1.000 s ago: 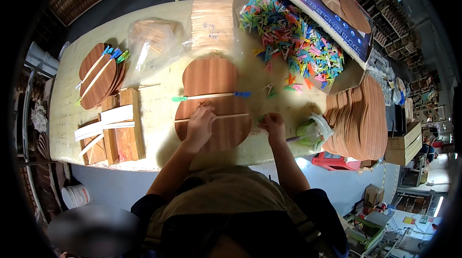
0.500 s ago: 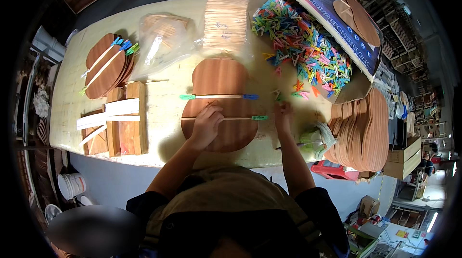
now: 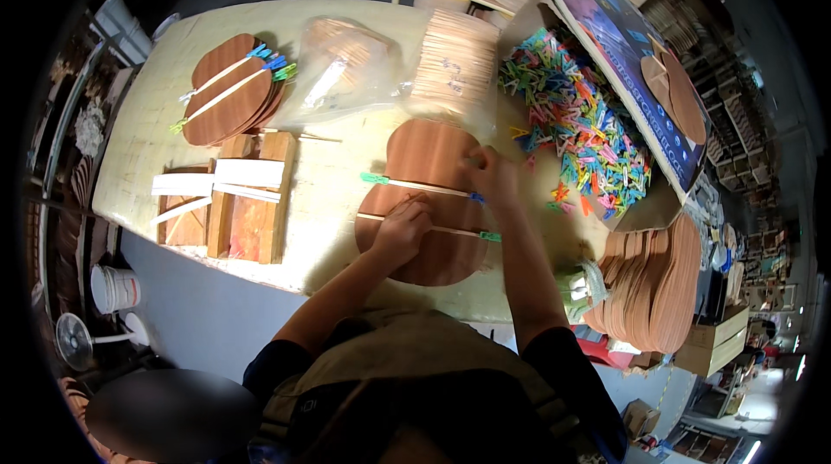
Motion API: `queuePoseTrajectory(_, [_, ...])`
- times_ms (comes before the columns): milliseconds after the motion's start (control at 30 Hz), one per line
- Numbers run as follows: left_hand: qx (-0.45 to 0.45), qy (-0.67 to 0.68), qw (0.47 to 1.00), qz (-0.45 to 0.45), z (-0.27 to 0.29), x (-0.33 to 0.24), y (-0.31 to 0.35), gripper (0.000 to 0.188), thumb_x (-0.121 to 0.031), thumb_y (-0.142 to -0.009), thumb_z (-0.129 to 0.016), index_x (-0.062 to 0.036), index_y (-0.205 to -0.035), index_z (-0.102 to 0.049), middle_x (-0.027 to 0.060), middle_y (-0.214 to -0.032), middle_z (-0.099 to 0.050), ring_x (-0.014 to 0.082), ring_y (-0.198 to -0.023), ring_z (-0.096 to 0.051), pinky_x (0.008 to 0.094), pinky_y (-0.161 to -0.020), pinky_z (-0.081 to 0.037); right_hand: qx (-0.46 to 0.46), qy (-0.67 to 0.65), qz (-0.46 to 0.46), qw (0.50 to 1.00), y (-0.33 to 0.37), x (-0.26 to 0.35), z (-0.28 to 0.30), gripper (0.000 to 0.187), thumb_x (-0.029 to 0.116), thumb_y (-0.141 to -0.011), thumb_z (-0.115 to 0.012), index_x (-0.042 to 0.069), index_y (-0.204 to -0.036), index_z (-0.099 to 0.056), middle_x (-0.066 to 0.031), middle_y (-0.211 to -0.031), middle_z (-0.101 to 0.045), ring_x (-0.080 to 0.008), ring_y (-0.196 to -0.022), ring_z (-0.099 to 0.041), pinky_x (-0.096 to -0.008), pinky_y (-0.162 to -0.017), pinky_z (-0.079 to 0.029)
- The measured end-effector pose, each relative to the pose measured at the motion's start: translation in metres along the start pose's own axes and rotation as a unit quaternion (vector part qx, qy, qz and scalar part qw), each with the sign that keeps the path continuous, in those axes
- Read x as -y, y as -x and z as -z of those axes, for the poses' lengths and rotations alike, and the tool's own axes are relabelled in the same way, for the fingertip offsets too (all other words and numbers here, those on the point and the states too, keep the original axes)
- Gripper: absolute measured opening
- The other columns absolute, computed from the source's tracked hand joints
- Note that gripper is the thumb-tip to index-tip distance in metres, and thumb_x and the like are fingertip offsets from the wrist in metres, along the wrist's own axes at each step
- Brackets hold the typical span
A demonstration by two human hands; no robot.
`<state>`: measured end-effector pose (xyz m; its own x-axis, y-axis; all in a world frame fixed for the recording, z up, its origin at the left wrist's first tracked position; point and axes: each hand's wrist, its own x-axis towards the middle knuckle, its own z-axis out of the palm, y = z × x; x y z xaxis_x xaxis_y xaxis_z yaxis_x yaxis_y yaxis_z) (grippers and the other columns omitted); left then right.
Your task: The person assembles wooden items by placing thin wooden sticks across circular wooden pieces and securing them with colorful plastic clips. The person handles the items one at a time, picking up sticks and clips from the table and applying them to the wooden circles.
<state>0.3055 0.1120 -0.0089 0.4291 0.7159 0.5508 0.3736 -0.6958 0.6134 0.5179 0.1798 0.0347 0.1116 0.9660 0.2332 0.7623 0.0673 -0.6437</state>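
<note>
Guitar-shaped panel (image 3: 454, 211) lay on table (image 3: 325, 170), left hand (image 3: 404, 228) atop, right hand (image 3: 492, 177) by right side; couldn't tell either grip remotely. I judged panel light, stiff, crack-prone, best held by rim.

Waisted brown panel (image 3: 454, 211) flat on table (image 3: 325, 191); two strips (image 3: 428, 188) across; clips (image 3: 375, 178) on three ends

A brown, guitar-shaped wooden panel (image 3: 433, 151) lies mid-way along the pale, smooth-topped counter (image 3: 333, 191), before a bundle of thin, pale wooden strips (image 3: 452, 66). At left, a brown, blocky wooden frame (image 3: 279, 196) fronts brown, rounded wooden boards (image 3: 227, 102); at right, an open, printed cardboard box (image 3: 619, 66) holds multicoloured plastic clips (image 3: 589, 131).
</note>
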Motion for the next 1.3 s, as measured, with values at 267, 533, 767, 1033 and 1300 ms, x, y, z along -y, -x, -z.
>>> queuePoseTrajectory(267, [0.037,0.258,0.939,0.222,-0.004,-0.004,0.003,0.026,-0.003,-0.082,-0.052,-0.0020,-0.108,-0.054,0.0101,-0.109,-0.055,0.0222,-0.108,-0.051,0.0351,-0.092,-0.040,0.399,-0.363,-0.117,0.834,-0.008,0.118,-0.121,0.015,0.013,-0.079,-0.068,0.003,-0.090,-0.069,-0.0007,-0.074,-0.063,-0.0072,-0.060,-0.051,-0.0202,-0.053,-0.042])
queuePoseTrajectory(533, [0.019,0.165,0.968,0.188,-0.008,-0.003,0.011,0.025,-0.005,-0.083,-0.050,-0.0024,-0.107,-0.056,0.0104,-0.111,-0.055,0.0219,-0.110,-0.049,0.0349,-0.094,-0.038,0.566,-0.078,-0.077,0.817,-0.002,0.137,-0.159,0.017,0.010,-0.074,-0.071,0.002,-0.089,-0.069,-0.0047,-0.067,-0.064,-0.0099,-0.052,-0.053,-0.0269,-0.045,-0.043])
queuePoseTrajectory(767, [0.044,-0.030,0.998,0.012,0.007,0.000,0.006,0.021,-0.005,-0.082,-0.050,-0.0065,-0.101,-0.059,0.0114,-0.106,-0.057,0.0255,-0.104,-0.053,0.0362,-0.093,-0.039,0.270,-0.242,0.112,0.925,0.001,0.098,-0.037,0.042,0.015,-0.079,-0.067,0.005,-0.119,-0.056,-0.0101,-0.107,-0.061,-0.0163,-0.088,-0.058,-0.0272,-0.078,-0.048])
queuePoseTrajectory(1033, [-0.216,0.030,0.902,0.374,0.043,-0.040,0.080,0.032,-0.006,-0.078,-0.065,-0.0049,-0.106,-0.051,0.0122,-0.100,-0.053,0.0292,-0.098,-0.050,0.0410,-0.081,-0.043,-0.320,0.570,-0.340,0.676,0.125,-0.077,0.385,0.072,0.050,-0.067,-0.073,0.012,-0.125,-0.052,-0.0192,-0.116,-0.055,-0.0321,-0.102,-0.057,-0.0411,-0.080,-0.049])
queuePoseTrajectory(1300, [-0.098,0.511,0.639,0.567,0.047,-0.023,0.113,0.031,-0.002,-0.078,-0.067,-0.0038,-0.106,-0.053,0.0077,-0.091,-0.059,0.0192,-0.083,-0.060,0.0354,-0.071,-0.054,-0.165,0.229,-0.581,0.764,0.315,-0.201,0.381,0.069,0.052,-0.066,-0.070,0.009,-0.118,-0.051,-0.0143,-0.116,-0.047,-0.0261,-0.103,-0.050,-0.0397,-0.080,-0.046])
